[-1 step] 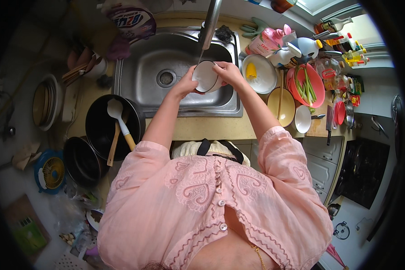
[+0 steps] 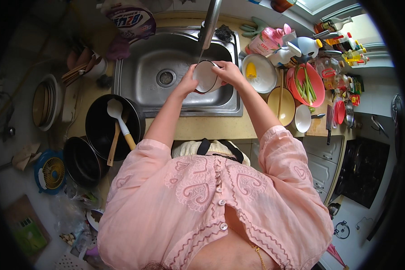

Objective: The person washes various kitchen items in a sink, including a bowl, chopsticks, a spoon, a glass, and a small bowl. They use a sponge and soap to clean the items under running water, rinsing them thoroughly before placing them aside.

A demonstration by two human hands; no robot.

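Over the right part of the steel sink [image 2: 139, 67], a white bowl [image 2: 205, 77] with a dark rim is held tilted, its inside showing. My left hand [image 2: 187, 83] grips its left side, with the thumb at the rim. On the other side my right hand [image 2: 229, 74] is closed on the bowl near its upper right rim; some of its fingers are hidden behind it. The metal faucet [image 2: 210, 24] points down just above the bowl, and a thin stream seems to run from its tip.
Right of the sink stand a white plate [image 2: 266, 81] with a yellow sponge-like piece, a yellow bowl [image 2: 287, 118] with chopsticks across it, and a red basin [image 2: 317, 96] with green stalks. A knife [image 2: 329, 123] lies farther right. Left are a black pan [image 2: 94, 123] and a dark pot [image 2: 78, 162].
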